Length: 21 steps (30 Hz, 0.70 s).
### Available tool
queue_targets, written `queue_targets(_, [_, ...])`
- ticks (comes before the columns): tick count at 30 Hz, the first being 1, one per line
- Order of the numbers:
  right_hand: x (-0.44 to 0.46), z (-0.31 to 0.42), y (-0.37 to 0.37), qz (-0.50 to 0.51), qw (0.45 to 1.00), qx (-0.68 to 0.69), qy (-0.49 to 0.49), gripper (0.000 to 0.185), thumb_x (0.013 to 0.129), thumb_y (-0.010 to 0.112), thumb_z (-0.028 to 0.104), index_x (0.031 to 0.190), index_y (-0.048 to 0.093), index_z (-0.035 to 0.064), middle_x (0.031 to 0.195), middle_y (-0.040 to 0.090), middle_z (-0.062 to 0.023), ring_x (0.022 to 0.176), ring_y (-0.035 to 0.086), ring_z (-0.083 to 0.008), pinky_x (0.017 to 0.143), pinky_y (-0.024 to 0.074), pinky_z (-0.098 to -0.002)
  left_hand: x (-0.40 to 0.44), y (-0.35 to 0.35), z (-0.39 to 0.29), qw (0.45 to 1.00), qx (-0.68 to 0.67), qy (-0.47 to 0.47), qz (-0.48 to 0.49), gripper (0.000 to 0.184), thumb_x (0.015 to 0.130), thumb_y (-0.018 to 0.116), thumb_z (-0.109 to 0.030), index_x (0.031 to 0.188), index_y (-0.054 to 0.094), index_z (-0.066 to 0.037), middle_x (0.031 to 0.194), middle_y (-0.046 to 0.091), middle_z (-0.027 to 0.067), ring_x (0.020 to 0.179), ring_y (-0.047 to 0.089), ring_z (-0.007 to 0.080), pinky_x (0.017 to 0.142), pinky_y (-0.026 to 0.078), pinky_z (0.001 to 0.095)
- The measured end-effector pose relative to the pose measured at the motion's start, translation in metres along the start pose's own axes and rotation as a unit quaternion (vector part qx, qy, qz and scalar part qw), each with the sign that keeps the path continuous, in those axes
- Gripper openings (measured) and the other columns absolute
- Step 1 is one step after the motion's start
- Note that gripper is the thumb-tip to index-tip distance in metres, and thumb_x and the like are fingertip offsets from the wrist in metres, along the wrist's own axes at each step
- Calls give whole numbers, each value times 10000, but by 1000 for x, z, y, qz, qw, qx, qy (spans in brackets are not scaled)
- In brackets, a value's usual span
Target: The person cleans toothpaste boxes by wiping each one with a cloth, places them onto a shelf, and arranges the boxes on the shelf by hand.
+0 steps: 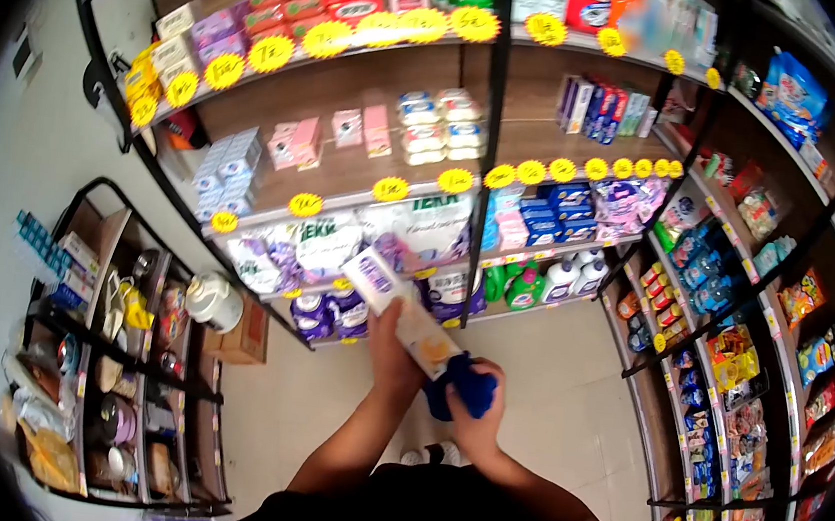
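Observation:
A long white carton with purple print at its far end and an orange picture near its close end is held tilted in front of me. My left hand is closed around its left side. My right hand grips a bunched dark blue cloth, which presses against the carton's near end. The cloth covers that end and part of my right fingers. Behind the carton, white and purple packs stand on a low shelf.
Ahead is a shelf unit with boxes, bottles and yellow price tags. Snack shelves curve along the right. On the left, a low rack holds kitchenware, beside a white jug on a cardboard box. Pale tiled floor lies between them.

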State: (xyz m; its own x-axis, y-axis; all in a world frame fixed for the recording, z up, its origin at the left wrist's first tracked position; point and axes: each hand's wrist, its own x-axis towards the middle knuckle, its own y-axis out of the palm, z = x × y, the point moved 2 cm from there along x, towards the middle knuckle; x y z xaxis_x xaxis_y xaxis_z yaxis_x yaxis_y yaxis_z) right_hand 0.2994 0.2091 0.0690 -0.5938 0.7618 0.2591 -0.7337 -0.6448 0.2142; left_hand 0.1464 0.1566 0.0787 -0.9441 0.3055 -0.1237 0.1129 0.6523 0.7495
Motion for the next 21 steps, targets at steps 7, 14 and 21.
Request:
queue_targets(7, [-24, -7, -5, 177, 978, -66, 88, 371, 822, 737, -27, 1134, 555, 55, 1096, 610, -57, 1027, 591, -152, 923, 483, -310, -16, 27, -20, 996, 6, -25, 85, 347, 965, 567, -149, 1285, 472, -56, 1128, 616, 122, 953, 657, 235, 830, 578, 404])
queue_targets(14, [-8, -22, -47, 90, 934, 159, 306, 542, 902, 750, 127, 1338, 447, 17, 1149, 615, -108, 1080, 626, -214, 893, 560, -389, -8, 35, 13, 976, 79, -64, 192, 553, 899, 588, -13, 1419, 409, -70, 1297, 625, 136, 1146, 625, 222, 917, 532, 348])
queue_targets(21, [65, -29, -119, 22, 924, 152, 351, 502, 973, 675, 355, 1311, 509, 23, 1045, 649, -89, 897, 661, -190, 774, 573, -350, 5, 89, 86, 928, 157, -63, 332, 564, 842, 729, 34, 1313, 428, -36, 1180, 614, 67, 1096, 615, 157, 944, 506, 335])
